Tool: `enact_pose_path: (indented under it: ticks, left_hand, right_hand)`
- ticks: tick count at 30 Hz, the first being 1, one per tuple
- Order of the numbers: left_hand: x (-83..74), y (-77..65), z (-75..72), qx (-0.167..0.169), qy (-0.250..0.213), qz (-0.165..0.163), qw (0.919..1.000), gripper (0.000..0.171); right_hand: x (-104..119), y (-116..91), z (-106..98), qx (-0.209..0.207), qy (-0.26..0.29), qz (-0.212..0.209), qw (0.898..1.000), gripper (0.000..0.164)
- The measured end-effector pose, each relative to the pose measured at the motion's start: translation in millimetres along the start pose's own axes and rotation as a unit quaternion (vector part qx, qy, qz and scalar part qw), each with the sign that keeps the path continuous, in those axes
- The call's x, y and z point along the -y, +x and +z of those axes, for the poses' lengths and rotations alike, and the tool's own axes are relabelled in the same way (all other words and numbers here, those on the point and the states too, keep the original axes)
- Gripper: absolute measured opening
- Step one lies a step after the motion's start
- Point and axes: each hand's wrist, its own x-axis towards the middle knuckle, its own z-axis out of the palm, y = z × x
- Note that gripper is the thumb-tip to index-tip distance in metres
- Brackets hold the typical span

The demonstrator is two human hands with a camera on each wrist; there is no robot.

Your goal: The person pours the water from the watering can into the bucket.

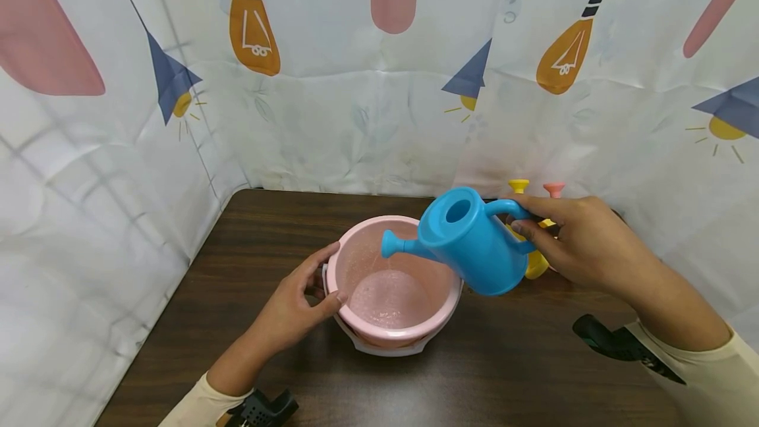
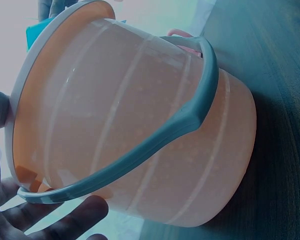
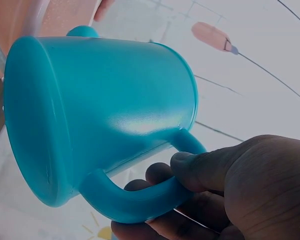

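Observation:
My right hand [image 1: 584, 236] grips the handle of a blue toy watering can [image 1: 474, 242], fingers and thumb wrapped round it in the right wrist view. The can is tilted left, its spout over a pink bucket [image 1: 350, 312]. A thin trickle of water falls from the spout, and water ripples on the bucket's bottom. On the bucket's left side, my left hand [image 1: 290, 308] holds the rim, thumb at the front and fingers farther back. The left wrist view shows the bucket's grey handle [image 2: 140, 155] hanging down its side near the fingers.
Behind the right hand stand a yellow item [image 1: 536, 265] and a pink-topped item [image 1: 554, 188], mostly hidden. Everything rests on a dark wooden table [image 1: 237, 269]. A white printed cloth [image 1: 332, 124] hangs along the back and left.

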Motion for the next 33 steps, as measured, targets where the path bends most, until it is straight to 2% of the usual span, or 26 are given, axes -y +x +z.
enact_pose_path:
  ticks: [33]
  left_hand:
    - [2.1, 0.0, -0.3, 0.004, -0.005, 0.009, 0.9999, 0.07]
  right_hand:
    - [0.4, 1.0, 0.8, 0.002, -0.005, 0.005, 1.0, 0.043]
